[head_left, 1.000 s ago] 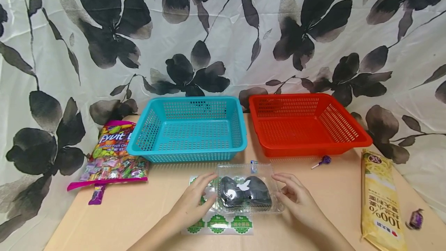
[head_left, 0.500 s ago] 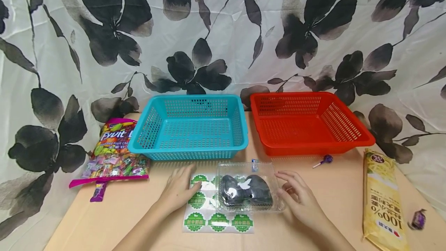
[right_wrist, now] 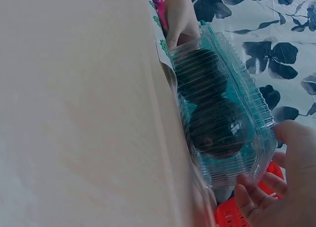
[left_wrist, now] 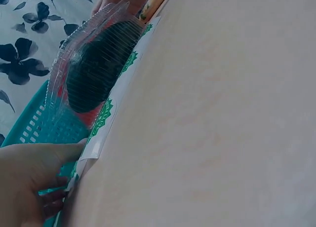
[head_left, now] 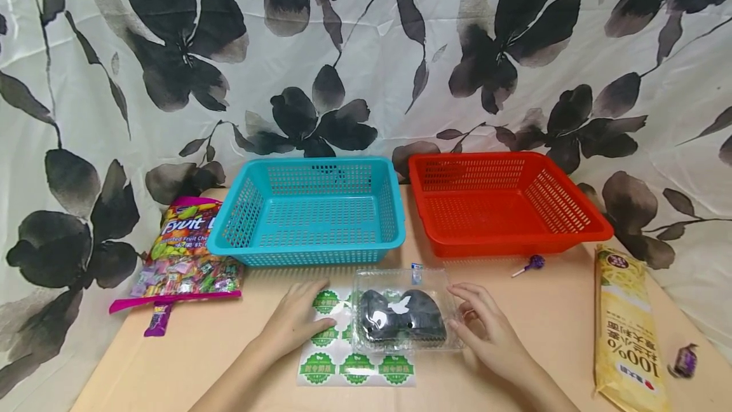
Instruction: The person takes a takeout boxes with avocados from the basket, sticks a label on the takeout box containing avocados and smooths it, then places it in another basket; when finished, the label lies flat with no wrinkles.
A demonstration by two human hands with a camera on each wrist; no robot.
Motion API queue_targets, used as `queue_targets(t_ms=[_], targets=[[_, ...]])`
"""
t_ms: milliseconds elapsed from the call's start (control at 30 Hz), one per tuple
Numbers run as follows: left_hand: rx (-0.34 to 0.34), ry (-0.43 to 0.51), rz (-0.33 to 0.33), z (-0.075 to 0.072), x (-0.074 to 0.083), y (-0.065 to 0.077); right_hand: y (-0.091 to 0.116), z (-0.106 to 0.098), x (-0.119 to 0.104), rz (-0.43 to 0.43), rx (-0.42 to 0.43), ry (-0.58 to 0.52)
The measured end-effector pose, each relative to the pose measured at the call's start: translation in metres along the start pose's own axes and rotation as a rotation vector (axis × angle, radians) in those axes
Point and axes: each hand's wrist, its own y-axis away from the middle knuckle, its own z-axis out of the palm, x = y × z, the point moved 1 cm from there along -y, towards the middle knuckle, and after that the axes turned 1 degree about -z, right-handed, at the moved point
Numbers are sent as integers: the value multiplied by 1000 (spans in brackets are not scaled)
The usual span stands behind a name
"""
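Observation:
A clear plastic clamshell box (head_left: 400, 310) holds two dark, smooth, rounded fruit-like things (right_wrist: 219, 126). It overlaps the right part of a white sheet of round green stickers (head_left: 357, 370). My left hand (head_left: 294, 320) rests at the sheet's left edge, fingers extended and thumb over the sheet, apart from the box. Beside the box's right end is my right hand (head_left: 486, 329), its fingertips and thumb right at the clear plastic rim with the fingers loosely bent. The right wrist view shows the thumb (right_wrist: 291, 133) by the rim and the other fingers lower along the same end.
Behind stand a turquoise basket (head_left: 309, 256) and a red basket (head_left: 515, 243). At left lie a fruit-chew bag (head_left: 189, 253) and a purple packet (head_left: 158, 320). At right are a lollipop (head_left: 534, 262), a yellow pasta bag (head_left: 629, 329) and a purple wrapped sweet (head_left: 683, 361).
My left hand has let go of the box's left side and moved left to the sticker sheet's edge. The right hand stays by the box, which has hardly shifted.

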Motion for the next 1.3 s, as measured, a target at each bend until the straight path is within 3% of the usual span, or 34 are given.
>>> queue_targets(t_ms=[200,433,833,1000,1133,1300], targets=[[13,-47,-5,3,-1,0,3,3,12,-8,-10,-17],[71,-127,-80,0,-1,1,3,2,10,37,-28,-12],[85,-97,-83,-1,-2,1,5,3,10,40,-35,-22],[73,-85,-91,-2,-1,3,6,2,10,52,-43,-27],[22,-113,-99,-5,-2,3,5,2,8,61,-47,-23],[-40,-61,-132,-13,-3,2,3,1,7,69,-43,-15]])
